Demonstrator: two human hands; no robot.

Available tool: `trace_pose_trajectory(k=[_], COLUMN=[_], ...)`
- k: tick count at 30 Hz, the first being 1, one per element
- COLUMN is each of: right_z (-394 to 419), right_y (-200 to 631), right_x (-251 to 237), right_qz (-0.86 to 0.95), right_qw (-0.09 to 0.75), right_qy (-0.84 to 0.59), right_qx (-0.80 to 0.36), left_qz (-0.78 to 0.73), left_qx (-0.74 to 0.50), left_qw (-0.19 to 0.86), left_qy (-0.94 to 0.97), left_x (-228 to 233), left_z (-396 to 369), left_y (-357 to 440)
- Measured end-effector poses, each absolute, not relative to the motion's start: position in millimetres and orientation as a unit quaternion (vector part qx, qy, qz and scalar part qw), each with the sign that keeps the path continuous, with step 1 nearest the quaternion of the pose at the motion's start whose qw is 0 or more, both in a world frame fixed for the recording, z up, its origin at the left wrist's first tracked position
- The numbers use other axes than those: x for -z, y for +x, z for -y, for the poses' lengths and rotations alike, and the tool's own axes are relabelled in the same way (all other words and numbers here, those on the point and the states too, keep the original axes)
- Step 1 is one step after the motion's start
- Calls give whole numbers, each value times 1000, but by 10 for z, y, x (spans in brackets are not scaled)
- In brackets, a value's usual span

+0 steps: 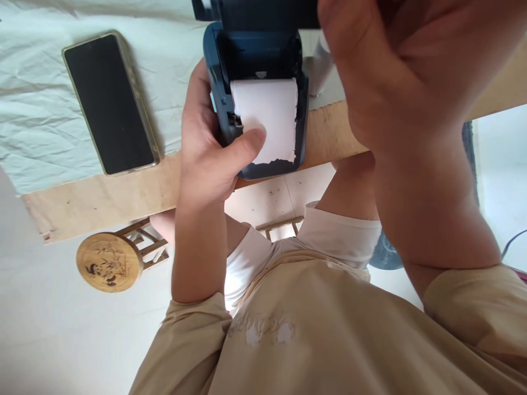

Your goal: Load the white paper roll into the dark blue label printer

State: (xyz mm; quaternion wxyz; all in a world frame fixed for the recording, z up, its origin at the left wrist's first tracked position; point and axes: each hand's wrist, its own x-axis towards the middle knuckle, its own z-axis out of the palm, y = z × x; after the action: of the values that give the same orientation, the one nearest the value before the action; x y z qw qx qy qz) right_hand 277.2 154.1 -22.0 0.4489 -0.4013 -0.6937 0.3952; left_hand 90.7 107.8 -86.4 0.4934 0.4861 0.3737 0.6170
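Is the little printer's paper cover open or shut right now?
Open. The printer has its lid flipped back, the white paper roll lies exposed in the bay, and the left hand thumb presses on the paper.

I see a black phone (110, 103) lying screen-up on wrinkled white cloth (37, 109), well left of the fingers, bare wooden table edge (102, 200) below them, round carved wooden stool (109, 261) lower left on pale floor (49, 329).

Printer held over the table edge, phone to its left

The left hand (209, 153) grips the label printer (255, 99), thumb on the paper roll (267, 118) inside it. The phone (109, 104) lies on the cloth (37, 109) covering the table (102, 197). The right hand (395, 71) is raised right of the printer. A stool (109, 262) stands below.
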Motion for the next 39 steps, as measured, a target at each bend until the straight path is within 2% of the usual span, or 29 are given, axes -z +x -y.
trace_pose_trajectory(k=[2,4,6,11,12,15,18,21,29,33,39], right_z=[-1426,-1326,-1264,-1256,-1257,-1224,-1149,-1106,-1186,-1215,-1208], right_y=[2794,2809,2818,2829,2829,2813,2771,2715,2694,2703,2677], right_x=[230,252,298,491,524,566,530,487,518,565,577], right_qz=[766,804,809,801,800,790,758,734,744,754,732], right_qw=[458,430,419,447,454,482,466,451,444,434,452], right_qy=[-379,-364,-359,-335,-330,-322,-359,-357,-325,-341,-332], right_qx=[-246,-192,-203,-217,-212,-199,-284,-360,-379,-356,-386], left_qz=[-376,-395,-400,-340,-313,-326,-316,-298,-282,-280,-258], left_qx=[-616,-609,-621,-589,-616,-615,-685,-674,-608,-630,-629], left_qw=[494,517,522,542,525,538,523,540,582,560,570], left_qy=[484,453,426,493,496,476,397,405,460,459,461], left_x=[854,820,784,785,784,748,698,681,710,752,772], left_z=[-1081,-1072,-1061,-1068,-1061,-1008,-954,-946,-1014,-1019,-983], left_y=[907,908,902,883,901,1014,1128,1134,875,892,946])
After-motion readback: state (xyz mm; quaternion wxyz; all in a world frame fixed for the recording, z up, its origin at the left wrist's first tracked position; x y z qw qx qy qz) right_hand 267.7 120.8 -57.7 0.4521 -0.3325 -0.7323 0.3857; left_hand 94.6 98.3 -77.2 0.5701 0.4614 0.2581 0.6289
